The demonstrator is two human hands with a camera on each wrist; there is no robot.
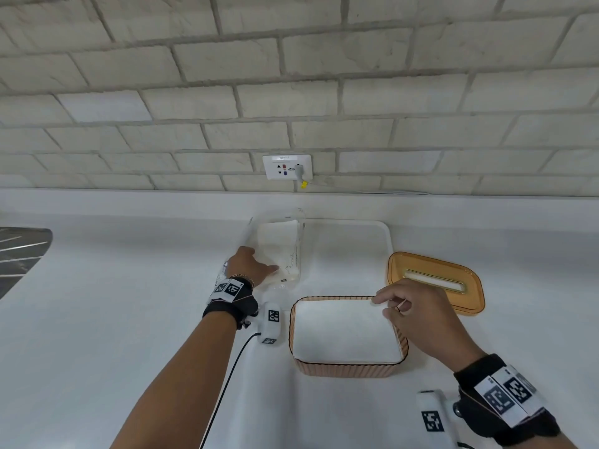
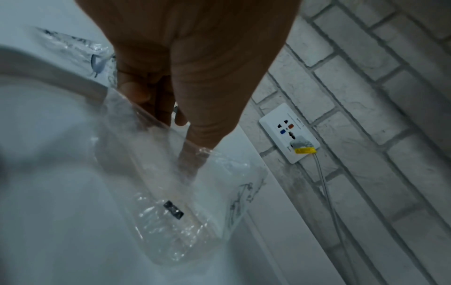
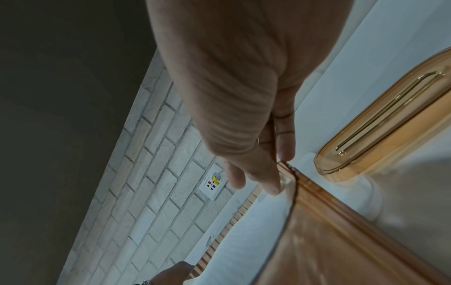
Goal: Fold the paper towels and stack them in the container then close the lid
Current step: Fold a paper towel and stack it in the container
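An amber ribbed container [image 1: 350, 367] stands on the white counter with a white paper towel [image 1: 343, 332] lying flat inside it. Its amber slotted lid [image 1: 470, 296] lies upside down behind it to the right. A clear plastic pack of paper towels [image 1: 282, 244] lies at the left end of a white tray. My left hand [image 1: 251, 264] is at the pack's near left corner, thumb under the plastic film [image 2: 183, 221] and fingers curled on it. My right hand [image 1: 408, 314] hovers at the container's back right corner, fingers relaxed, a fingertip [image 3: 274, 190] touching the towel's corner by the rim [image 3: 341, 231].
The white tray [image 1: 356, 241] sits behind the container against the backsplash. A wall socket [image 1: 287, 166] with a plugged cable is on the brick wall. A metal drainer [image 1: 19, 251] shows at the far left. A black cable runs along my left forearm.
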